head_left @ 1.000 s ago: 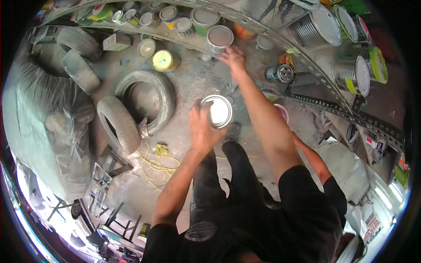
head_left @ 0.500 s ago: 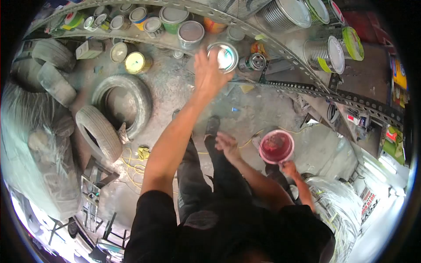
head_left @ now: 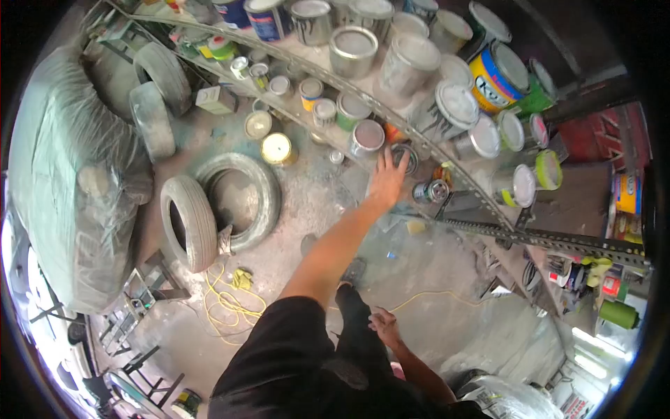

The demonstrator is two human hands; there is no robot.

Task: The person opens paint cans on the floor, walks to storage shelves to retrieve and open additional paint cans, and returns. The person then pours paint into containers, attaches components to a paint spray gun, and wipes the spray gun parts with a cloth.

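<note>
My left hand (head_left: 387,180) reaches to the lower shelf, fingers spread at the near side of a grey round paint can (head_left: 406,160). The fingertips overlap its rim, and part of the can is hidden behind them. Just left stands a can with a dusty mauve lid (head_left: 368,136); a dark spray can (head_left: 431,191) lies to the right. Low in front of my legs hangs my right hand (head_left: 384,326), fingers curled in with nothing visible in them. Behind my right forearm a sliver of a pink container (head_left: 398,370) shows.
A perforated metal shelf edge (head_left: 335,80) runs above my left hand, with many paint cans behind it. Used tyres (head_left: 192,223) sit on the floor at left, near a loose yellow cord (head_left: 227,307). A plastic-covered car (head_left: 77,188) stands beyond.
The view has turned and shifted. The shiny-topped can at my left hand no longer shows as before. My right hand's fingers have curled. The other person's hand with the pink container has left view.
</note>
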